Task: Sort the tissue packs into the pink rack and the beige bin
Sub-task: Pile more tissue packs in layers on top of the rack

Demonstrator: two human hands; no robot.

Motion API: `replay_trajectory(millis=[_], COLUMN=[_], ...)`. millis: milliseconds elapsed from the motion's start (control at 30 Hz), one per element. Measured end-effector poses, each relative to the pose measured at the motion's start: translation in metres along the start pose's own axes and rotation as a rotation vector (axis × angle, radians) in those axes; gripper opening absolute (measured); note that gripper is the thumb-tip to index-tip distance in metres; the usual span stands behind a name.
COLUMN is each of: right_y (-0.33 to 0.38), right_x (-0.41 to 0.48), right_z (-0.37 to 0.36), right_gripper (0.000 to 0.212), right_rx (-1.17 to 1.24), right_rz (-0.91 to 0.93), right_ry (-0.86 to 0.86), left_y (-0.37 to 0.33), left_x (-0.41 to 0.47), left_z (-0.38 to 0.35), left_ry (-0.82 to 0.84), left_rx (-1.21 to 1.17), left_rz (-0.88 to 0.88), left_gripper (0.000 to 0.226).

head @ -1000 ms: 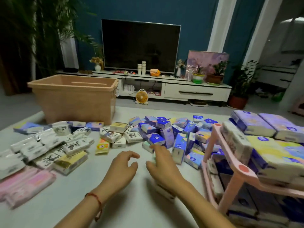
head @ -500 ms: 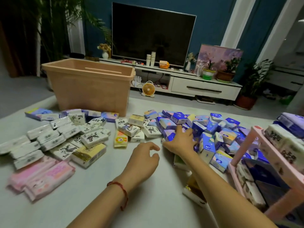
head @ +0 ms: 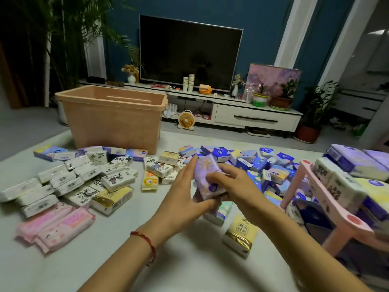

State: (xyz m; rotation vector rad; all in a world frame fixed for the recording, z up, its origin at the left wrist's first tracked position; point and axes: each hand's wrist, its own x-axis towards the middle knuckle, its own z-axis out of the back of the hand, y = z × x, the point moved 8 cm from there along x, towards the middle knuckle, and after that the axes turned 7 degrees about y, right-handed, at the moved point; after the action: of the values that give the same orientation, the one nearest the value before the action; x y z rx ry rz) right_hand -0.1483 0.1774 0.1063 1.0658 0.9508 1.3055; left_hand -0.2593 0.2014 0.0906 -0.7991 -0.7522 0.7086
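A purple tissue pack [head: 205, 175] is held above the table between both hands. My left hand [head: 181, 197] holds its left side, fingers along the edge. My right hand [head: 233, 184] grips its right side, thumb on top. Behind them lies a heap of blue and purple packs [head: 252, 163]. White packs with ink drawings [head: 101, 175] and pink packs [head: 56, 224] lie at the left. The beige bin [head: 111, 121] stands at the back left. The pink rack [head: 328, 199], at the right, holds several large packs.
A yellow pack with gold trim [head: 241, 234] and a mint pack [head: 221, 211] lie on the table under my right forearm. A TV stand [head: 252, 116] with a small fan [head: 186, 121] and plants lies beyond the table's far edge.
My right hand has lifted a purple pack out of the blue heap and drawn it back. My left hand has risen from the table and taken the pack's left side.
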Motion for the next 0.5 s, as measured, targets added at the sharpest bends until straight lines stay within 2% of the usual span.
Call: replay_trajectory(millis=[67, 167, 233, 267, 333, 433, 500], right_y=[-0.003, -0.007, 0.003, 0.008, 0.021, 0.045, 0.062], right_x=[-0.014, -0.036, -0.053, -0.059, -0.069, -0.090, -0.102], right_z=[0.005, 0.010, 0.011, 0.012, 0.013, 0.028, 0.047], right_gripper=[0.012, 0.048, 0.058, 0.059, 0.058, 0.045, 0.045], right_rx=[0.039, 0.364, 0.576, 0.602, 0.544, 0.366, 0.304], right_rz=[-0.061, -0.127, -0.107, -0.090, -0.055, 0.025, 0.092], right_ry=[0.014, 0.117, 0.197, 0.218, 0.234, 0.179, 0.111], left_y=[-0.007, -0.019, -0.033, -0.041, -0.054, -0.080, -0.104], left_x=[-0.003, -0.009, -0.014, -0.016, -0.021, -0.024, -0.016], left_z=[-0.008, -0.013, -0.011, -0.010, -0.010, -0.012, -0.013], left_ry=[0.014, -0.020, -0.068, -0.093, -0.149, -0.179, -0.149], left_rx=[-0.141, -0.328, -0.426, -0.445, -0.485, -0.530, -0.528], left_rz=[0.003, 0.018, 0.003, -0.015, -0.046, -0.078, -0.118], left_gripper=[0.089, 0.081, 0.076, 0.076, 0.074, 0.064, 0.073])
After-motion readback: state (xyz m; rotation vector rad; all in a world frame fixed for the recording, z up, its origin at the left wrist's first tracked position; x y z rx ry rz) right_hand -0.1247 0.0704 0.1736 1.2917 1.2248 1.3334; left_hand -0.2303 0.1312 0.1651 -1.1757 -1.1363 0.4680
